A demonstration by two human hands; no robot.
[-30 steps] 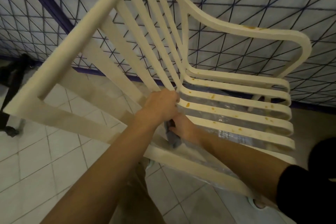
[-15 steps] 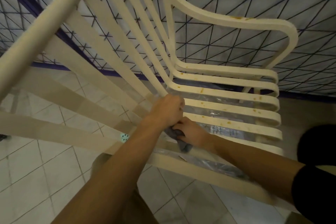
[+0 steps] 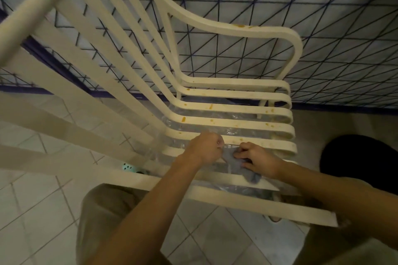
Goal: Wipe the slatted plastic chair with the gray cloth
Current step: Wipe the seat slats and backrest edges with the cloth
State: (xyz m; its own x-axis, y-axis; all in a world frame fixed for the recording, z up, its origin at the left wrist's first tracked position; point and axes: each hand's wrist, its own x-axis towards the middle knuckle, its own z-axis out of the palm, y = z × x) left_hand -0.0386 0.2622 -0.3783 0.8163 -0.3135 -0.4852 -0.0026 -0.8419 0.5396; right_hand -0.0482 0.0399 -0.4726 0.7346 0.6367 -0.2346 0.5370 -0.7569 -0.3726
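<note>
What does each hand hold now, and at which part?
The right hand grips the gray cloth by its upper part; the lower end sticks out. The left hand is curled beside it; whether it holds anything cannot be told.

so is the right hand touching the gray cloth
Touching. The head view shows the right hand gripping the gray cloth with curled fingers, against a seat slat of the chair.

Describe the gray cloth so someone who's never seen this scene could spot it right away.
Start at the cream slatted chair filling the view, then drop to its nearest seat slats. The cloth is the crumpled bundle gripped under the right hand, drooping over a slat. It is the only soft gray thing there; the clear plastic beneath the slats is shiny.
</note>
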